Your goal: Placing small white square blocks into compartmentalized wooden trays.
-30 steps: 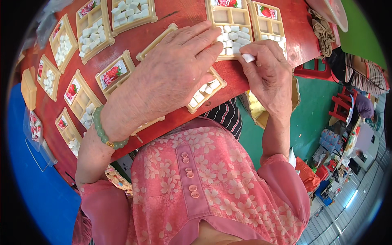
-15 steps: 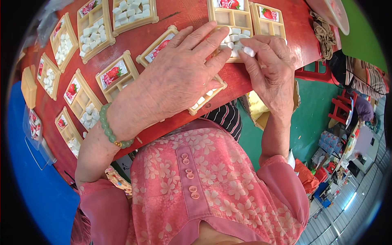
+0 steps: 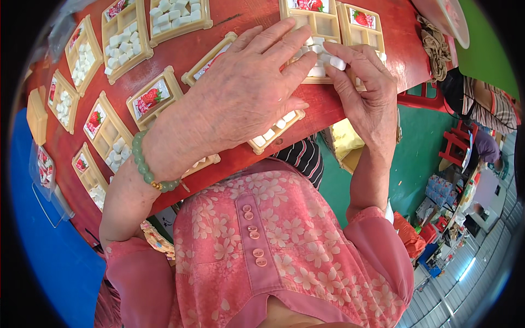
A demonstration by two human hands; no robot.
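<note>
My right hand [image 3: 367, 90] pinches a small white block [image 3: 338, 63] between thumb and fingers. Under it, at the table's near right, sits a beige compartment tray [image 3: 326, 27] with a strawberry card [image 3: 309, 5] in its upper slot and several white blocks [image 3: 316, 71] in its lower part. My left hand [image 3: 249, 93] stretches over this tray's left side, fingers apart, with index and middle fingertips at its blocks. Beneath the left palm lies another tilted tray [image 3: 232, 37], mostly covered; a few white blocks [image 3: 280, 124] show by the thumb. Whether the left fingertips press on any block cannot be made out.
Several similar trays, one a partly filled tray [image 3: 128, 27], stand over the red table [image 3: 235, 13]. A like tray [image 3: 361, 37] adjoins on the right. Brown cloth [image 3: 433, 41] and a pale basin [image 3: 451, 16] lie at the right edge. Below stands an open carton [image 3: 350, 145].
My right hand has shifted slightly right, with the pinched block now showing more fully. The left hand has moved a little, uncovering more blocks beside its thumb.
</note>
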